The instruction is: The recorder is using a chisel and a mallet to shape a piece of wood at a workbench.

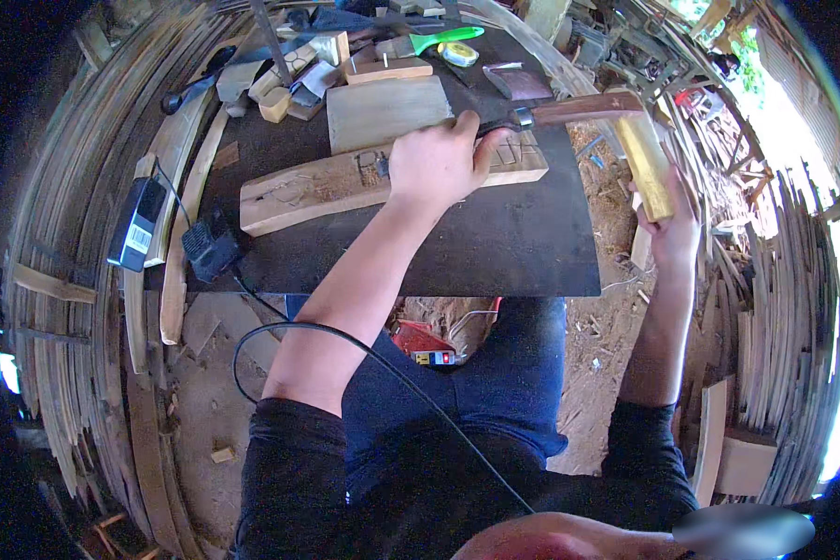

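My left hand (431, 166) is closed around the metal neck of a chisel (579, 108), whose wooden handle with a metal ferrule sticks out to the right. It rests over a slightly curved wooden workpiece (313, 199), which has dark pencil-like marks and cut spots on its top. The chisel's cutting end is mostly hidden by the hand. On the right, my right hand (677, 224) grips a yellowish wooden block (646, 173). The block's upper end is at the butt of the chisel handle; I cannot tell whether they touch.
The dark tabletop (495, 243) carries a flat grey board (387, 110), a green-handled brush (446, 39), a tape measure (457, 53) and wood offcuts. A black cable (411, 385) crosses my left arm. Stacked wood strips (56, 233) line the left; a power strip (434, 357) lies below.
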`<action>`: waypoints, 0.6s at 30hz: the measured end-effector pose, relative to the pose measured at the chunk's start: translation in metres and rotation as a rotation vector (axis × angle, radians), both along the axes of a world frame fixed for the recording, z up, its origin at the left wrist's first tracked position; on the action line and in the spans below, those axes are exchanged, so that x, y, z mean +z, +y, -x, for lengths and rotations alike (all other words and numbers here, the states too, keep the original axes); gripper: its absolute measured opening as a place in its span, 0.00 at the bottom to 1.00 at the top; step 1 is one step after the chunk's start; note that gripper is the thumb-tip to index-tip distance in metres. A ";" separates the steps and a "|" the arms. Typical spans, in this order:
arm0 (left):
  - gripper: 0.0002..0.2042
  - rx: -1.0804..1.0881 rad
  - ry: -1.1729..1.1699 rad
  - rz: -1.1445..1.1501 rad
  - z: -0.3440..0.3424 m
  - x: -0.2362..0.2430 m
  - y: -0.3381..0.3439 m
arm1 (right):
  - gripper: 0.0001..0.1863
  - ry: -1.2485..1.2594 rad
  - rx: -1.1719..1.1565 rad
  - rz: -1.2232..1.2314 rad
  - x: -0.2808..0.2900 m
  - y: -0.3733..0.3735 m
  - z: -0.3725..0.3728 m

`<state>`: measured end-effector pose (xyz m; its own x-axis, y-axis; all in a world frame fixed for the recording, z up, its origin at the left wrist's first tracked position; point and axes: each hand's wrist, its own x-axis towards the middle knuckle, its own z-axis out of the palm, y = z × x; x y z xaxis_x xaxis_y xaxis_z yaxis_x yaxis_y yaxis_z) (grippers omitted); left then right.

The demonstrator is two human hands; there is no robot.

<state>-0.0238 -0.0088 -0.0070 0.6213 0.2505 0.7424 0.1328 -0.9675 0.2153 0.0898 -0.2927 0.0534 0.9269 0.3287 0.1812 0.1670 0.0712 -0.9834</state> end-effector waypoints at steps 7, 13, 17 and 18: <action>0.22 -0.035 -0.026 0.013 0.002 -0.001 -0.002 | 0.24 0.013 -0.155 -0.200 0.011 0.011 0.013; 0.22 -0.047 -0.066 0.047 0.002 0.003 -0.003 | 0.24 -0.069 -0.201 -0.267 0.016 -0.007 0.003; 0.22 -0.048 -0.101 0.049 0.004 0.003 0.001 | 0.27 -0.074 -0.074 -0.210 0.027 -0.004 0.011; 0.22 -0.050 -0.105 0.046 0.004 0.003 0.001 | 0.27 -0.078 -0.075 -0.212 0.028 -0.003 0.013</action>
